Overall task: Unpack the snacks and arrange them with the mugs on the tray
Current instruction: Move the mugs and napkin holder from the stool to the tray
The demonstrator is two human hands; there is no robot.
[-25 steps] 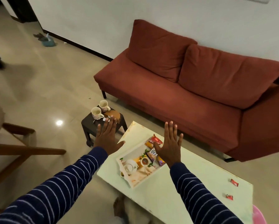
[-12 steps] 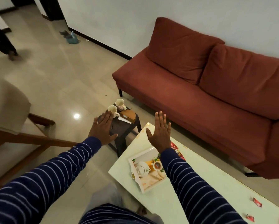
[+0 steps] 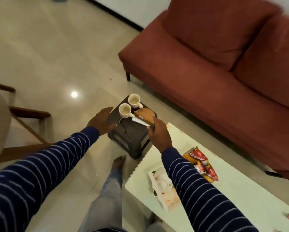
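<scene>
The head view has swung down and leftward since a second ago: the sofa [image 3: 224, 72] now fills the upper right of the frame, and the small dark stool [image 3: 132, 133], earlier a distant thing beyond the hands, sits at the centre. Both hands, which then hovered flat over the white table [image 3: 241, 198] and the tray [image 3: 158, 195], have moved off it and now flank the stool. I take this to mean that the snack packets [image 3: 202, 164], lying at the tray's far side at right of centre, are dealt with for now and that fetching the mugs is the step in hand. The two mugs [image 3: 129, 105] stand side by side on the stool's upper corner, well apart from the tray, beside a brown wooden block [image 3: 144, 115] with white paper [image 3: 140, 121] under its near edge. The left hand [image 3: 101, 120] is held open, palm turned inward, fingers straight and together, at the stool's left edge, near the closer mug but gripping nothing. The right hand [image 3: 158, 133] reaches across the table's corner, back of the hand upward, its fingers curled down at the near end of the block and paper; whether they already pinch either I cannot tell. Both striped sleeves stretch well forward.
</scene>
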